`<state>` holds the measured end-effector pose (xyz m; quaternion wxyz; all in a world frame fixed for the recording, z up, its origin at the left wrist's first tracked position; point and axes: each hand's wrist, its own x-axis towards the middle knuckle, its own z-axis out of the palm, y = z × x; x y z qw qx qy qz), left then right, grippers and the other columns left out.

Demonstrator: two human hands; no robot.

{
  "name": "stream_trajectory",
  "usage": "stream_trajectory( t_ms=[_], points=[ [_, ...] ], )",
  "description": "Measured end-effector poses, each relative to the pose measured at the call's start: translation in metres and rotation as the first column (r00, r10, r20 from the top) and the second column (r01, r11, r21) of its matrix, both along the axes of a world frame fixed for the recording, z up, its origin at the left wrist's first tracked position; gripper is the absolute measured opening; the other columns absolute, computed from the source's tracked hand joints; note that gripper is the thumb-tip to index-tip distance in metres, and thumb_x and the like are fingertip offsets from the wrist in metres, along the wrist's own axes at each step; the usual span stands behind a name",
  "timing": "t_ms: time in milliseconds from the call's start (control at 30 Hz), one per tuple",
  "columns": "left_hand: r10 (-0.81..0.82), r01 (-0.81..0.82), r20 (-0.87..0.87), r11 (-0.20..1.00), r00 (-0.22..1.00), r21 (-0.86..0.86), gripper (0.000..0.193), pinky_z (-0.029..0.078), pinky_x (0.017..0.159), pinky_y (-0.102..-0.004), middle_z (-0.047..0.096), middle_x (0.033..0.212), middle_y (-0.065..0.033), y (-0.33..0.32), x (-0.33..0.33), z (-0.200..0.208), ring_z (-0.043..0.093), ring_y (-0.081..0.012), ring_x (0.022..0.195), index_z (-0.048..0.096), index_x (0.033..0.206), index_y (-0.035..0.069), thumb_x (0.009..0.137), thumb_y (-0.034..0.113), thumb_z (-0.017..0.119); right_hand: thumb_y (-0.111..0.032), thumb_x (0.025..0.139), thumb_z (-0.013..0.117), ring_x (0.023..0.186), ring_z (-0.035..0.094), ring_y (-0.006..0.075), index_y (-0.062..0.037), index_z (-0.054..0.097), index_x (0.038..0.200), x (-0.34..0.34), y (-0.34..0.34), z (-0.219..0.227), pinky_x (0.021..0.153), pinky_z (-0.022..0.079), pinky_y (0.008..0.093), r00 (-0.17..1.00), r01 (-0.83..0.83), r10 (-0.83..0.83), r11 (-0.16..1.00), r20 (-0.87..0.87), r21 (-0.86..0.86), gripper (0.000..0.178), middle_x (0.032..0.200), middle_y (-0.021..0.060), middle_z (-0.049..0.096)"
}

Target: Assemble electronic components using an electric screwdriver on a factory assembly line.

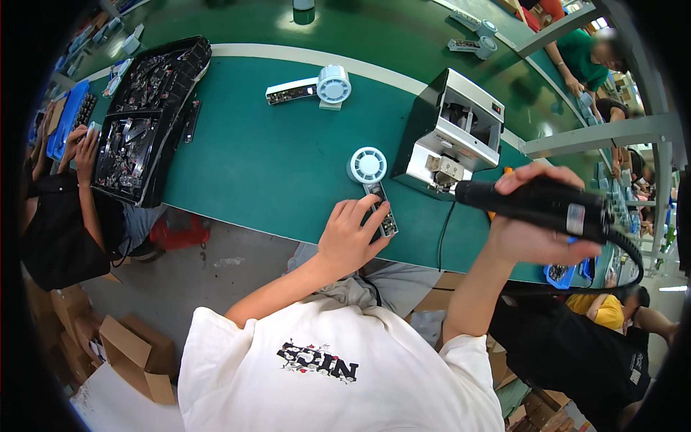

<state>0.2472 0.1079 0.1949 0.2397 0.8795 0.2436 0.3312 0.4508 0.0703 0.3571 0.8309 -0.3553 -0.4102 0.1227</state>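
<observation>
A light-blue handheld fan (pixel 368 165) lies on the green work surface, its round head away from me and its handle towards me. The handle is without a cover and shows circuit parts inside. My left hand (pixel 350 232) grips that handle with its fingertips near the middle. Raised to the right, my right hand (pixel 525 237) is wrapped around a black electric screwdriver (pixel 533 207) with a thick cable. The screwdriver's tip points left, at the front outlet of a boxy black-and-silver screw feeder (pixel 468 137); whether they touch I cannot tell.
Another opened handheld fan (pixel 333 85) lies farther back. At the left stands a black tray (pixel 135 137) full of small parts, with a co-worker's hands (pixel 85 151) beyond it. A blue bin (pixel 560 276) sits at the right, and a metal post (pixel 604 135) rises behind.
</observation>
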Motion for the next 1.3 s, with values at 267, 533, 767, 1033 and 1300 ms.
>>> stream_trajectory(
  t_ms=[267,533,767,1033,1300],
  points=[
    [-0.003,0.003,-0.016,1.000,1.000,-0.017,0.055,0.046,0.090,-0.0439,0.052,0.124,-0.0132,-0.002,-0.004,0.003,0.058,-0.0318,0.098,0.061,0.124,0.003,0.075,0.021,0.079,-0.099,0.073,0.024,0.047,0.058,0.0243,0.0000,0.057,0.096,-0.001,0.027,-0.004,0.046,0.050,0.0313,0.965,0.259,-0.255,0.896,0.060,-0.361,0.106,0.069,0.0161,0.061],
    [0.014,-0.014,0.001,1.000,1.000,-0.006,0.056,0.048,0.087,-0.0426,0.055,0.122,-0.0109,0.000,0.001,0.004,0.060,-0.0253,0.093,0.064,0.121,0.004,0.070,0.020,0.084,-0.093,0.079,0.031,0.055,0.063,0.0275,0.0041,0.051,0.108,-0.039,-0.026,-0.029,0.052,0.055,0.0352,0.994,-0.042,0.027,0.990,-0.109,-0.138,0.103,0.081,0.0248,0.064],
    [0.019,-0.019,-0.003,1.000,1.000,0.002,0.057,0.048,0.087,-0.0429,0.055,0.122,-0.0109,-0.001,-0.002,0.001,0.060,-0.0255,0.093,0.064,0.121,0.004,0.070,0.019,0.084,-0.090,0.082,0.033,0.060,0.064,0.0294,0.0047,0.050,0.112,-0.053,-0.036,-0.033,0.057,0.056,0.0377,0.996,-0.077,0.068,0.985,-0.061,-0.154,0.101,0.086,0.0258,0.063],
    [0.017,-0.017,-0.007,1.000,1.000,0.004,0.057,0.049,0.087,-0.0428,0.055,0.122,-0.0109,-0.002,-0.003,0.001,0.060,-0.0251,0.093,0.064,0.121,0.004,0.070,0.020,0.084,-0.094,0.078,0.031,0.061,0.065,0.0267,0.0030,0.050,0.111,-0.059,-0.035,-0.043,0.060,0.056,0.0357,0.997,-0.009,-0.007,0.973,-0.071,-0.230,0.105,0.085,0.0208,0.065],
    [0.015,-0.015,-0.001,1.000,1.000,0.006,0.056,0.048,0.087,-0.0430,0.055,0.122,-0.0106,-0.001,-0.001,0.004,0.059,-0.0247,0.092,0.064,0.120,0.003,0.070,0.019,0.084,-0.093,0.078,0.033,0.063,0.065,0.0267,0.0031,0.050,0.112,-0.059,-0.038,-0.039,0.062,0.056,0.0360,0.998,-0.021,0.010,0.978,-0.054,-0.206,0.103,0.085,0.0215,0.065]
  ],
)
